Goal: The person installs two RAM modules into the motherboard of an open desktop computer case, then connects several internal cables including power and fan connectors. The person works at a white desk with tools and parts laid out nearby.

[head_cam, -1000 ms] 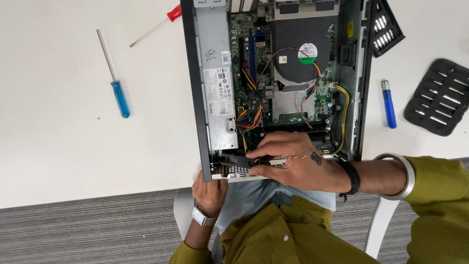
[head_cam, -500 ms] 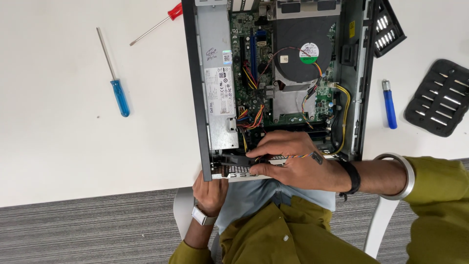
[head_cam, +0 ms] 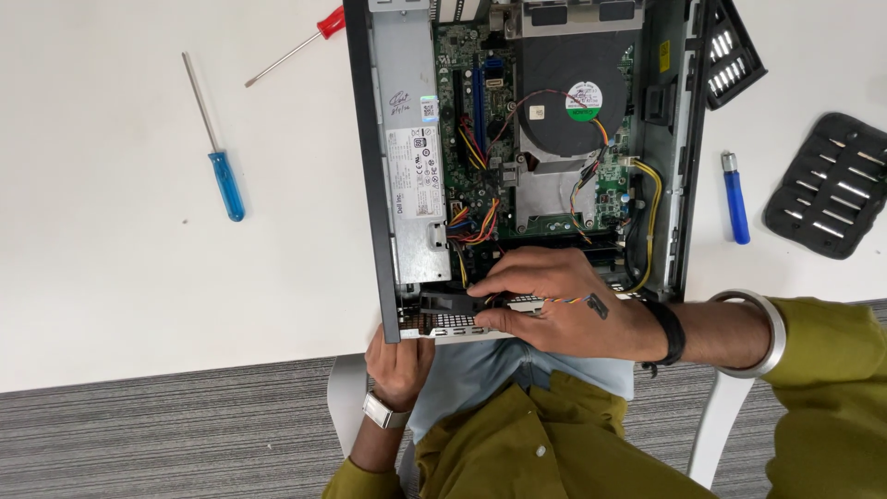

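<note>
An open desktop computer case [head_cam: 370,166] lies on the white table [head_cam: 139,277], its near end at the table's front edge. Inside are a silver power supply [head_cam: 411,176], a green board with a black fan shroud [head_cam: 564,102] and coloured cables. My right hand [head_cam: 554,300] reaches from the right into the case's near end, fingers closed on a small black part [head_cam: 451,302] above a perforated metal plate [head_cam: 443,323]. My left hand [head_cam: 399,365], wearing a white watch, grips the case's near left corner from below the table edge.
A blue-handled screwdriver [head_cam: 214,139] and a red-handled screwdriver [head_cam: 296,44] lie left of the case. Right of it are a small blue driver handle [head_cam: 735,199] and two black bit holders [head_cam: 832,185] [head_cam: 730,55]. Grey carpet and a white chair are below.
</note>
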